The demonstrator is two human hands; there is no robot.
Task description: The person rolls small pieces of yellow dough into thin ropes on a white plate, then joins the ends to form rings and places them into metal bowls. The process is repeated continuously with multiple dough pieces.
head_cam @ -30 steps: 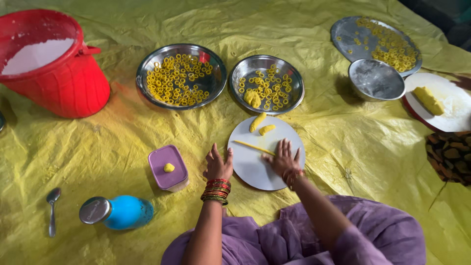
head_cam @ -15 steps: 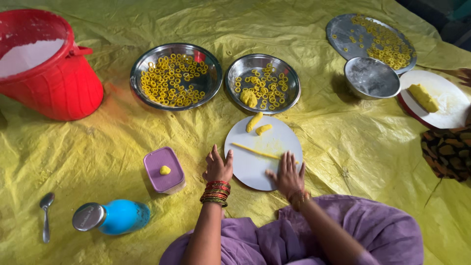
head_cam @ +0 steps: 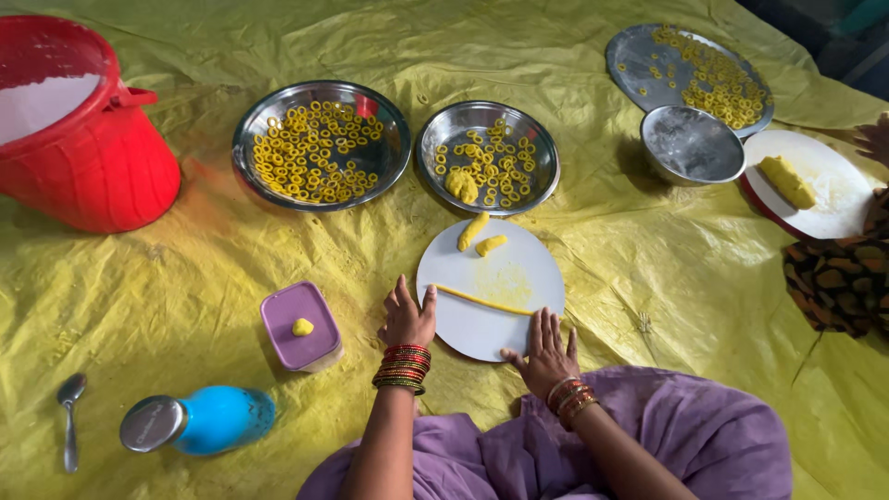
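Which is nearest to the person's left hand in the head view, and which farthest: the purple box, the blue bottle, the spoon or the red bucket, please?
From the left hand:
1. Purple box, just to its left.
2. Blue bottle, lower left.
3. Spoon and red bucket, both far left; too close to call.

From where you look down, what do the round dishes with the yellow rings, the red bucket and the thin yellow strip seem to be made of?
The two ring-filled dishes look like polished steel: grey, with mirror-like glints on their rims. The red bucket seems to be plastic, evenly coloured with a soft sheen. The thin yellow strip on the white plate, between the left hand and right hand, looks like soft matt dough, though that is a guess.
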